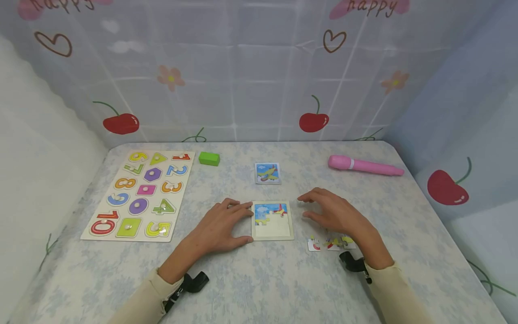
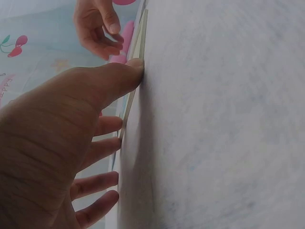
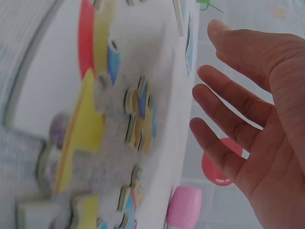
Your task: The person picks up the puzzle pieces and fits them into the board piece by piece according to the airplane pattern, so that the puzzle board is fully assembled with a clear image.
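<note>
A small square puzzle board lies on the table, with joined pieces of blue sky and a red-and-yellow shape along its top and left. My left hand rests beside it, thumb and fingertips touching its left edge; the left wrist view shows the thumb on the rim. To the right of the board, my right hand is held above the table with fingers loosely bent and nothing in them. Several loose puzzle pieces lie below that hand, partly hidden by it; close up, a yellow-and-white piece shows.
Behind the board lies a picture card of an airplane. A number-and-shape board covers the table's left side, near a green block. At the back right is a pink pen-like stick. Printed curtains stand around the table.
</note>
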Demonstrator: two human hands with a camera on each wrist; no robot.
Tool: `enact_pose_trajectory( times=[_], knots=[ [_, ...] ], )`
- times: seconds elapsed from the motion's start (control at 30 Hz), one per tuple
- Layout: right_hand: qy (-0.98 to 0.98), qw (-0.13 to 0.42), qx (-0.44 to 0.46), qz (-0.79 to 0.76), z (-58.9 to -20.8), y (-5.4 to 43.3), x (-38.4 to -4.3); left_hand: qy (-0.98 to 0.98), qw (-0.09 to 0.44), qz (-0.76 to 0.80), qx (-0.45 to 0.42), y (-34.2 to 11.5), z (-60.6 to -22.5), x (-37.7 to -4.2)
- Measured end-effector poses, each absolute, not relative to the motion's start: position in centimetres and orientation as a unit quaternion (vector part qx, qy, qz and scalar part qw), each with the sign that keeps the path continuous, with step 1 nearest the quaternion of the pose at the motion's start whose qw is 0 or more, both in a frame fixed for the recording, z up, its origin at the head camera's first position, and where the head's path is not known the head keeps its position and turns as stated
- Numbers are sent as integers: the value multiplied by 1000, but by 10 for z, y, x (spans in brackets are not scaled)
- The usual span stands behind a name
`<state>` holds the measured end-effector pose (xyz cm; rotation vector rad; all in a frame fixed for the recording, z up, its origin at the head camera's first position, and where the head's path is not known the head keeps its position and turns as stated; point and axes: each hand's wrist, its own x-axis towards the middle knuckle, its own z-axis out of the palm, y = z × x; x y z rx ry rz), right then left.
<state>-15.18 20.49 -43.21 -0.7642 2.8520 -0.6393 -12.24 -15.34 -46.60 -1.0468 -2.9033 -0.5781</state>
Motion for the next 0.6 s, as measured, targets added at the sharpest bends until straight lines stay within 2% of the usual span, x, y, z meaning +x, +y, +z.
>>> enact_pose_trajectory(
  times=[0.6],
  knots=[
    [947, 65, -224, -219, -428, 237, -144, -925, 2, -181, -334, -153, -468, -124]
  ],
)
